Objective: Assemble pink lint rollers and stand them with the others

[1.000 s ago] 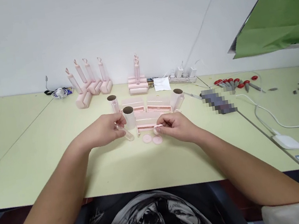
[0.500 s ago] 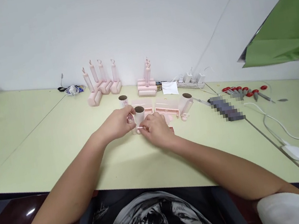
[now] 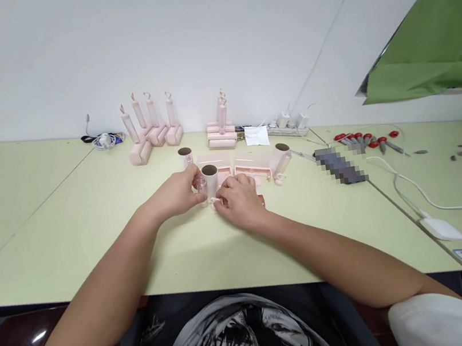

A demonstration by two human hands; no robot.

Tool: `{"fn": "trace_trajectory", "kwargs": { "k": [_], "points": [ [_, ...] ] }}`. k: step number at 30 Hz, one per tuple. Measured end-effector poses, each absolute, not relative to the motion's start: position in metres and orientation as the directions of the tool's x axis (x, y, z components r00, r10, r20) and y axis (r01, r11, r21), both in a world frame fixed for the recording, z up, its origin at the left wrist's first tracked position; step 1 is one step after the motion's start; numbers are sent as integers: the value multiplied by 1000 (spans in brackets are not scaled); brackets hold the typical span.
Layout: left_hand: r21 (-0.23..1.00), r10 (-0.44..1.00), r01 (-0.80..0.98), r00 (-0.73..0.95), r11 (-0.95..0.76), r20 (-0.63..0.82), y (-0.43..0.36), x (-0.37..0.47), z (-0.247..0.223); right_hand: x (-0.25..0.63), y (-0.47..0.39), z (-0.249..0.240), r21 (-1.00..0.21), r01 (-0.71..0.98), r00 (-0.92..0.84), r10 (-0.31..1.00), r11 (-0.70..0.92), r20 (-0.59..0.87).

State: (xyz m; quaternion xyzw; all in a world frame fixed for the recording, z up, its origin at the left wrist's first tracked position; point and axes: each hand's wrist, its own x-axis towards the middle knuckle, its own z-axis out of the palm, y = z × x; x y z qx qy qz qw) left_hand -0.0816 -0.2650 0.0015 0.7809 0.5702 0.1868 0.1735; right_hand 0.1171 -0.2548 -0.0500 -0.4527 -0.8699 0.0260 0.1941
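My left hand point(image 3: 178, 193) is closed around a clear pinkish tube point(image 3: 202, 186), held upright near the tabletop. My right hand point(image 3: 240, 201) is pinched at a small pink end cap with a loop point(image 3: 215, 203), just right of the tube's lower end; the fingertips partly cover it. Between the hands, slightly behind, stands a white adhesive roll point(image 3: 210, 182) with a brown cardboard core. Pale pink roller cases point(image 3: 253, 168) lie beyond my right hand and are partly hidden by it. Another roll point(image 3: 185, 155) stands behind my left hand.
Finished-looking pink lint rollers point(image 3: 156, 133) stand along the wall, with more stacked rollers point(image 3: 222, 135) beside a power strip point(image 3: 291, 129). One roll point(image 3: 282, 153) stands right of the cases. A blurred-out dark object point(image 3: 340, 165), red-capped grey tools point(image 3: 371, 140) and a white cable point(image 3: 420, 191) lie rightward.
The view has shifted slightly, so the scene sits a little farther left. My right fingertips have moved slightly at the looped cap; my left hand still holds the tube.
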Motion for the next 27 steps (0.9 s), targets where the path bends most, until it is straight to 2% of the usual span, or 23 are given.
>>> {"fn": "trace_trajectory", "kwargs": {
  "k": [4,11,14,16,19,22,27],
  "points": [
    [484,959,834,281,-265,41,-265,-83,1,128,-254,-38,-308,752,-459,799,582,388],
    [476,948,846,309,-238,-74,-265,-96,9,177,-238,-13,-520,633,-247,787,573,565],
    [428,940,886,281,-178,-191,-262,-108,12,198,-234,-18,-656,538,-178,832,529,525],
    [414,911,904,255,-106,-324,-260,-113,11,207,-232,-22,-729,486,-166,870,482,465],
    [475,831,880,261,5,-492,-256,-116,5,213,-228,-25,-766,444,-184,884,465,430],
    [543,807,838,285,52,-517,-250,-119,-2,214,-223,-26,-772,434,-213,886,464,412],
    [590,831,807,309,28,-463,-244,-127,-5,216,-223,-25,-768,441,-313,881,465,354]
  ]
}}
